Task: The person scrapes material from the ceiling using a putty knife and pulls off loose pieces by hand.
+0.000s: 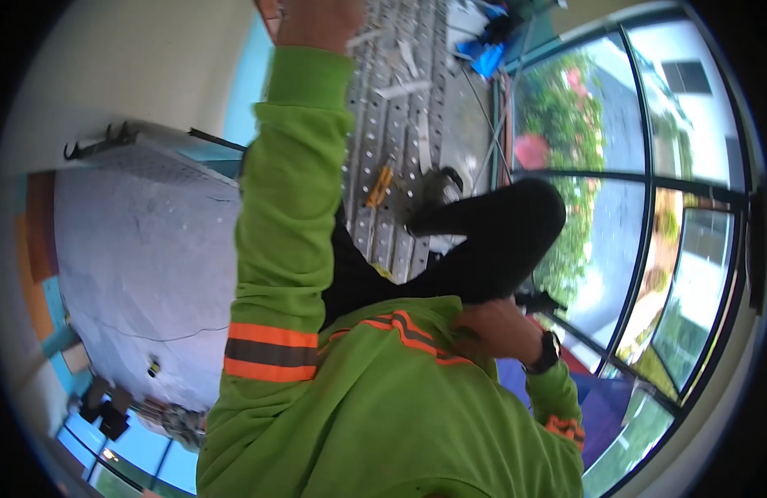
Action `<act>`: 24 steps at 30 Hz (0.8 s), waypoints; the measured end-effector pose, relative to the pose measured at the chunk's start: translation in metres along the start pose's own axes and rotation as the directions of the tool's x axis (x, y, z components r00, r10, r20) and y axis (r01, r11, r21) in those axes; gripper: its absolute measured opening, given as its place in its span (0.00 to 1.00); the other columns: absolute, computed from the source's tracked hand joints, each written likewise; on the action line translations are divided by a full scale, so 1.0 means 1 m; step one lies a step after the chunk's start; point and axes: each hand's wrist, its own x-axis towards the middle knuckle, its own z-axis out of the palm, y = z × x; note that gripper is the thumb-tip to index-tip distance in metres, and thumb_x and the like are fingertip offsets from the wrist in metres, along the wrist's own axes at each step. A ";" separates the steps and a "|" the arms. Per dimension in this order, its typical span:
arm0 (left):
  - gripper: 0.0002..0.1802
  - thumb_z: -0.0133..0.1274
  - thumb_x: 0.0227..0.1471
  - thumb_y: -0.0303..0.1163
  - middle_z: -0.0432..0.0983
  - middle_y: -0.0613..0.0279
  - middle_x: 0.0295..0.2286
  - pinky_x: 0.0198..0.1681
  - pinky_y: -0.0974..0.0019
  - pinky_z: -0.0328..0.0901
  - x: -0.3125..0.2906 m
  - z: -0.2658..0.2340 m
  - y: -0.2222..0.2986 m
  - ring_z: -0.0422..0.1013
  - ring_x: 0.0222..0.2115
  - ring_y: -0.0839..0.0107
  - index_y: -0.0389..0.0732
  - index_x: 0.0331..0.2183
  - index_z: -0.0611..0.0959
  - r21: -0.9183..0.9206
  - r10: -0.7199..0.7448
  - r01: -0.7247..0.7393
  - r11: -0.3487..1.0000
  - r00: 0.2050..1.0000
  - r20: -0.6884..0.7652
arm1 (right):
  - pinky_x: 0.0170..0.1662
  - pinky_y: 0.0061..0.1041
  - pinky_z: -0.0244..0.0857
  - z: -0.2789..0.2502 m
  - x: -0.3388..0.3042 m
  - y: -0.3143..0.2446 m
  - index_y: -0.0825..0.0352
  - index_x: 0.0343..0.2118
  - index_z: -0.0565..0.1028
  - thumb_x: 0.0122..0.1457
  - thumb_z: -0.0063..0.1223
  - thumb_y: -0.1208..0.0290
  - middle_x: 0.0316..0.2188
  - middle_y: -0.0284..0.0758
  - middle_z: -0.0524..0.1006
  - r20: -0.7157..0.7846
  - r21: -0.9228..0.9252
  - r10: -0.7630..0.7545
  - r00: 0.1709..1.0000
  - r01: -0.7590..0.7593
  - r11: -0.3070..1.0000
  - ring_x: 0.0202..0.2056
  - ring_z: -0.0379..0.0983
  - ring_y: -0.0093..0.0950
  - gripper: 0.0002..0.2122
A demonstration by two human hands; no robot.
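Observation:
My left arm in a green sleeve reaches up to the top edge, where my left hand (321, 23) is cut off and blurred; its fingers do not show enough to read. Low on the right, my right hand (493, 330), with a dark watch (549, 351) at its wrist, rests against the side of my green sweatshirt (400, 407). Its fingers are curled in at the hem, and what they grip, if anything, is hidden. A yellow-orange hand tool (379, 187) lies on the perforated metal plank (362, 149), beside my shoe (437, 191).
Pale scrap strips (404, 89) litter the plank. Blue material (486, 60) lies at its far right. Tall dark-framed windows (649, 166) line the right side, with cross braces before them. At left are a pale wall (151, 66), a hooked scaffold platform (151, 149) and the floor (142, 257) far below.

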 end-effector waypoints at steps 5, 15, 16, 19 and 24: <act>0.15 0.42 0.62 0.35 0.71 0.63 0.18 0.29 0.64 0.68 0.021 0.015 0.006 0.69 0.20 0.69 0.39 0.25 0.73 -0.843 -0.713 0.447 0.300 0.692 0.113 | 0.36 0.31 0.65 -0.002 0.017 0.008 0.68 0.29 0.67 0.60 0.49 0.69 0.29 0.40 0.73 -0.449 0.183 -0.009 0.893 0.102 0.978 0.32 0.72 0.39 0.08; 0.14 0.41 0.62 0.34 0.72 0.64 0.19 0.32 0.63 0.69 0.014 0.016 0.009 0.71 0.24 0.68 0.41 0.25 0.74 -0.819 -0.635 0.454 0.350 0.758 0.149 | 0.37 0.29 0.63 0.021 0.044 0.019 0.68 0.31 0.66 0.67 0.37 0.68 0.30 0.38 0.74 -0.173 0.624 0.205 0.963 -0.054 0.779 0.32 0.71 0.30 0.10; 0.13 0.41 0.62 0.33 0.72 0.64 0.19 0.32 0.63 0.69 0.014 0.016 0.010 0.71 0.24 0.68 0.41 0.25 0.74 -0.804 -0.629 0.443 0.398 0.769 0.112 | 0.37 0.30 0.64 0.014 0.042 0.022 0.68 0.31 0.67 0.66 0.38 0.69 0.29 0.39 0.74 -0.174 0.600 0.190 0.966 -0.049 0.798 0.33 0.72 0.32 0.09; 0.12 0.41 0.61 0.32 0.73 0.63 0.20 0.32 0.63 0.69 0.013 0.012 0.018 0.71 0.24 0.68 0.42 0.26 0.74 -0.818 -0.657 0.449 0.360 0.745 0.120 | 0.35 0.32 0.65 -0.015 0.026 0.038 0.68 0.30 0.70 0.63 0.43 0.69 0.27 0.39 0.76 -0.205 0.422 0.162 0.965 -0.062 0.904 0.32 0.75 0.35 0.09; 0.10 0.41 0.61 0.31 0.72 0.63 0.20 0.32 0.63 0.68 0.016 0.011 0.017 0.70 0.24 0.69 0.41 0.28 0.73 -0.819 -0.652 0.440 0.368 0.750 0.110 | 0.36 0.38 0.69 -0.060 0.000 0.021 0.69 0.31 0.74 0.57 0.50 0.65 0.26 0.45 0.77 0.094 -0.251 0.286 0.954 -0.256 0.934 0.33 0.75 0.45 0.10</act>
